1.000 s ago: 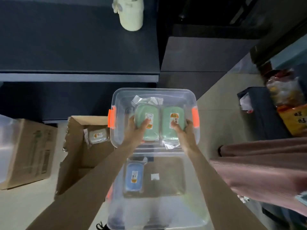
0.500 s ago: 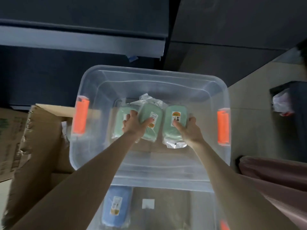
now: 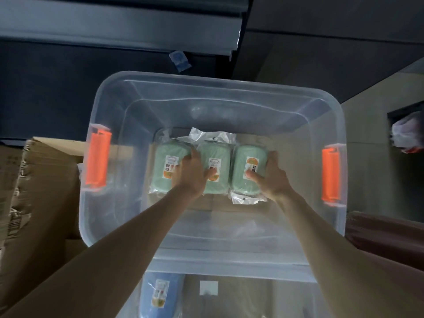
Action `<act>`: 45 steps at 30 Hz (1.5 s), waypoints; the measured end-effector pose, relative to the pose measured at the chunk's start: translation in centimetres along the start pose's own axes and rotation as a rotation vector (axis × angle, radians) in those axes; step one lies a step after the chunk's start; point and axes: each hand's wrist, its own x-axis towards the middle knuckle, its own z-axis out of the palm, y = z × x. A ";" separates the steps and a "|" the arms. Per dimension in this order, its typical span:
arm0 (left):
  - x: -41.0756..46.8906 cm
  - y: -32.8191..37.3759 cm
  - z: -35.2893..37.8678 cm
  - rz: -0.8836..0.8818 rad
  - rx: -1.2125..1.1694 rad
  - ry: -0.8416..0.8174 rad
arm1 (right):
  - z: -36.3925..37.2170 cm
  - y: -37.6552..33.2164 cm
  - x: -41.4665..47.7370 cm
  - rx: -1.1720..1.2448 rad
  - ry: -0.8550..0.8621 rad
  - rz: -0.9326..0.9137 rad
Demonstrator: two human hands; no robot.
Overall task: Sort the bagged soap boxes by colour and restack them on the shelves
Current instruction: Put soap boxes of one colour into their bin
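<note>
Working down inside a clear bin [image 3: 128, 99] with orange handles [image 3: 97, 158], partway through grouping the greens. Gripping the middle green soap box [image 3: 218, 150] with the left hand [image 3: 190, 174]: thumb laid across the label, fingers curled over its left edge into the gap beside the left green soap box [image 3: 161, 166]. Gripping the right green soap box [image 3: 243, 157] with the right hand [image 3: 269, 177] in much the same way, thumb on the label, fingers wrapped round the outer side. Lining up three bagged greens, labels up, side by side in one row toward the far half of the bin, touching or nearly so; hard to tell whether the two held ones rest on the bin floor or hang just above it. Visible below, past the near wall: one blue soap box [image 3: 158, 294] in a second clear bin [image 3: 252, 299], kept apart from the greens. To the left of the bin, a cardboard box [image 3: 46, 191]; beyond, dark shelves [image 3: 114, 31]. Judging the step as placing: setting a pair of greens next to the one lying there. Next, probably: press both down flat, square them against the neighbour, ease the fingers out of the narrow gap without dragging the loose bag plastic, then let go and reach for more. Worth watching the slippery bags, likely to slide or ride up over one another.
</note>
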 end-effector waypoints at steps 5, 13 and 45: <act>-0.5 0.4 -1.2 -0.011 0.033 -0.125 | -0.8 -1.6 -1.2 -0.199 0.002 0.043; -6.7 1.1 -9.4 0.159 0.166 -0.235 | -4.3 -6.2 -9.1 -0.433 -0.071 -0.152; -67.6 -24.1 -57.6 0.430 0.377 1.096 | -2.3 -39.2 -79.0 -0.441 0.663 -1.320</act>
